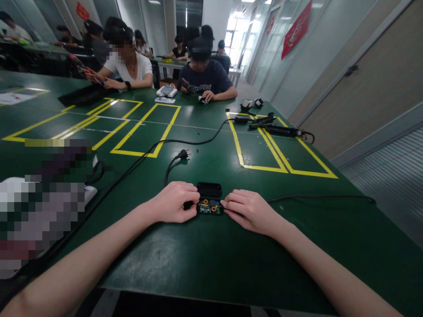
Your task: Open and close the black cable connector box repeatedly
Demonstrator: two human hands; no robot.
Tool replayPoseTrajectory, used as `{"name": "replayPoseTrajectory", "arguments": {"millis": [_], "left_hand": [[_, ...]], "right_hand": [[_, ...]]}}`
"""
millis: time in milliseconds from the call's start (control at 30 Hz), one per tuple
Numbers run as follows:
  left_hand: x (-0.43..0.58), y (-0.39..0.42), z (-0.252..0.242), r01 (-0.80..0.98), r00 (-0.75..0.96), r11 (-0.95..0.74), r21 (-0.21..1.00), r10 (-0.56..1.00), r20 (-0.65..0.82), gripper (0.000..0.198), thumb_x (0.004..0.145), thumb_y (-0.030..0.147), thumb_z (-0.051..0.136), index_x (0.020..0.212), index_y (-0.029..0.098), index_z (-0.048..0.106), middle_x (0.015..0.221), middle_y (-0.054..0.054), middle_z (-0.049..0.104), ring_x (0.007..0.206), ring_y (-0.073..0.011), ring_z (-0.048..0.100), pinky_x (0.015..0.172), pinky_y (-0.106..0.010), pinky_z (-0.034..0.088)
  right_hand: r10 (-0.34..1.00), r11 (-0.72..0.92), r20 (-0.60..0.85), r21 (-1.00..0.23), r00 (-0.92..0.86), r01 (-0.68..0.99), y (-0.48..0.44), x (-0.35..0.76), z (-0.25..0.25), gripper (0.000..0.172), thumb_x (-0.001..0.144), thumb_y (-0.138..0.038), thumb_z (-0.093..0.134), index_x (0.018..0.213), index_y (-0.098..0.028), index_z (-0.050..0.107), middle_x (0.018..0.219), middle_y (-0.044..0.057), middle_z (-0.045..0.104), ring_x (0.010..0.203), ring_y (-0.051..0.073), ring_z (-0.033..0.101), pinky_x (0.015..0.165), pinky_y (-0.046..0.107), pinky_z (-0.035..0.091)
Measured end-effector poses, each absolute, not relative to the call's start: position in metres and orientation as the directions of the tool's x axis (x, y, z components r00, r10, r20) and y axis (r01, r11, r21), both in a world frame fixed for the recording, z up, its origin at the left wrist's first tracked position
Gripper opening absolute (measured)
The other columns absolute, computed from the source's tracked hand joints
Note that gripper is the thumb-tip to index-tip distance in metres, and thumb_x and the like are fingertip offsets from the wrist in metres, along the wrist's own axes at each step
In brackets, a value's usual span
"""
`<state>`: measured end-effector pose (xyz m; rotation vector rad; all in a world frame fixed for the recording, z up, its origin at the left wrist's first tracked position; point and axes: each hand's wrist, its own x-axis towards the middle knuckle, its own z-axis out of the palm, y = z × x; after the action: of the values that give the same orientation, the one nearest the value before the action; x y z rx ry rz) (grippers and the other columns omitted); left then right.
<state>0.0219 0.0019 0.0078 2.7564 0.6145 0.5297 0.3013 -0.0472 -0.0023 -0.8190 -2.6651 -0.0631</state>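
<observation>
An opened black power adapter lies on the green table between my hands, its circuit board [211, 207] with copper coils facing up in the lower shell. Just behind it rests the black adapter cover [209, 189], hollow side up. My left hand [176, 202] is closed at the adapter's left end, thumb and fingers pinched around the edge near the cord. My right hand [249, 209] pinches the right end, fingertips at the board's edge. Exactly what each fingertip grips is partly hidden. A black power plug [183, 154] on a cord lies beyond my left hand.
A long black cable [132, 167] crosses the table on the left; another cable [324, 197] runs right. Black tools [280, 130] lie at the far right among yellow tape outlines [157, 155]. Two people [201, 75] work across the table, near a white device [167, 91].
</observation>
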Motion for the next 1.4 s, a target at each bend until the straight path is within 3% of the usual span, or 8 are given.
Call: {"name": "replayPoseTrajectory", "arguments": {"millis": [500, 667, 800, 900, 1000, 1100, 1267, 1400], "left_hand": [[0.022, 0.004, 0.010, 0.354, 0.870, -0.910, 0.215, 0.405, 0.283, 0.021, 0.089, 0.018, 0.053, 0.070, 0.018, 0.062, 0.071, -0.003, 0.063, 0.070, -0.0180, 0.058, 0.067, -0.031, 0.045], [0.022, 0.005, 0.006, 0.348, 0.867, -0.918, 0.188, 0.392, 0.309, 0.020, 0.089, 0.023, 0.055, 0.072, 0.019, 0.064, 0.070, -0.003, 0.064, 0.069, -0.0185, 0.060, 0.067, -0.031, 0.047], [0.022, 0.010, 0.002, 0.340, 0.827, -0.916, 0.215, 0.400, 0.395, 0.024, 0.093, 0.031, 0.053, 0.085, 0.017, 0.071, 0.074, -0.005, 0.068, 0.069, -0.0185, 0.063, 0.066, -0.031, 0.049], [0.022, 0.013, 0.001, 0.428, 0.787, -0.875, 0.227, 0.484, 0.383, 0.036, 0.096, 0.046, 0.057, 0.107, 0.016, 0.074, 0.094, -0.009, 0.073, 0.083, -0.0217, 0.068, 0.074, -0.033, 0.054], [0.022, 0.015, 0.000, 0.473, 0.802, -0.856, 0.209, 0.517, 0.299, 0.069, 0.082, 0.068, 0.072, 0.127, 0.017, 0.070, 0.118, -0.014, 0.070, 0.104, -0.0291, 0.067, 0.090, -0.042, 0.055], [0.023, 0.015, -0.002, 0.482, 0.810, -0.850, 0.212, 0.524, 0.262, 0.077, 0.076, 0.070, 0.079, 0.131, 0.018, 0.068, 0.128, -0.016, 0.068, 0.115, -0.0331, 0.062, 0.101, -0.049, 0.051], [0.023, 0.014, -0.005, 0.453, 0.813, -0.855, 0.253, 0.512, 0.278, 0.065, 0.078, 0.062, 0.082, 0.124, 0.019, 0.069, 0.136, -0.016, 0.067, 0.122, -0.0343, 0.060, 0.104, -0.052, 0.050], [0.022, 0.014, -0.005, 0.430, 0.820, -0.858, 0.281, 0.501, 0.276, 0.055, 0.077, 0.058, 0.084, 0.112, 0.019, 0.068, 0.140, -0.016, 0.064, 0.121, -0.0335, 0.063, 0.104, -0.050, 0.051]], "right_hand": [[0.533, 0.829, 0.341, -0.028, -0.775, 0.558, -0.048, 0.302, 0.001, 0.023, 0.106, -0.020, 0.048, 0.102, -0.016, 0.070, 0.092, 0.009, 0.072, 0.077, 0.019, 0.065, 0.069, 0.032, 0.052], [0.548, 0.826, 0.331, -0.072, -0.768, 0.559, -0.049, 0.302, 0.002, 0.019, 0.100, -0.018, 0.052, 0.106, -0.017, 0.070, 0.094, 0.009, 0.072, 0.080, 0.019, 0.065, 0.071, 0.033, 0.052], [0.584, 0.795, 0.425, -0.125, -0.691, 0.594, -0.046, 0.302, -0.003, 0.019, 0.099, -0.022, 0.056, 0.106, -0.018, 0.074, 0.094, 0.009, 0.073, 0.080, 0.020, 0.065, 0.071, 0.035, 0.052], [0.668, 0.703, 0.483, -0.160, -0.566, 0.693, -0.040, 0.302, -0.010, 0.029, 0.100, -0.027, 0.059, 0.125, -0.020, 0.072, 0.116, 0.014, 0.074, 0.099, 0.027, 0.065, 0.083, 0.044, 0.055], [0.741, 0.637, 0.420, -0.191, -0.524, 0.747, -0.037, 0.301, -0.017, 0.039, 0.101, -0.027, 0.059, 0.139, -0.025, 0.066, 0.142, 0.014, 0.066, 0.125, 0.033, 0.058, 0.099, 0.056, 0.051], [0.759, 0.642, 0.355, -0.264, -0.546, 0.720, -0.036, 0.299, -0.020, 0.032, 0.103, -0.023, 0.056, 0.131, -0.025, 0.071, 0.139, 0.012, 0.069, 0.125, 0.030, 0.061, 0.102, 0.056, 0.050], [0.769, 0.636, 0.405, -0.415, -0.494, 0.651, -0.036, 0.297, -0.020, 0.020, 0.101, -0.022, 0.060, 0.113, -0.023, 0.077, 0.126, 0.012, 0.074, 0.112, 0.027, 0.070, 0.096, 0.049, 0.057], [0.787, 0.616, 0.436, -0.563, -0.436, 0.550, -0.038, 0.294, -0.018, 0.014, 0.099, -0.019, 0.064, 0.102, -0.022, 0.076, 0.124, 0.011, 0.073, 0.113, 0.024, 0.072, 0.098, 0.043, 0.060]]}}
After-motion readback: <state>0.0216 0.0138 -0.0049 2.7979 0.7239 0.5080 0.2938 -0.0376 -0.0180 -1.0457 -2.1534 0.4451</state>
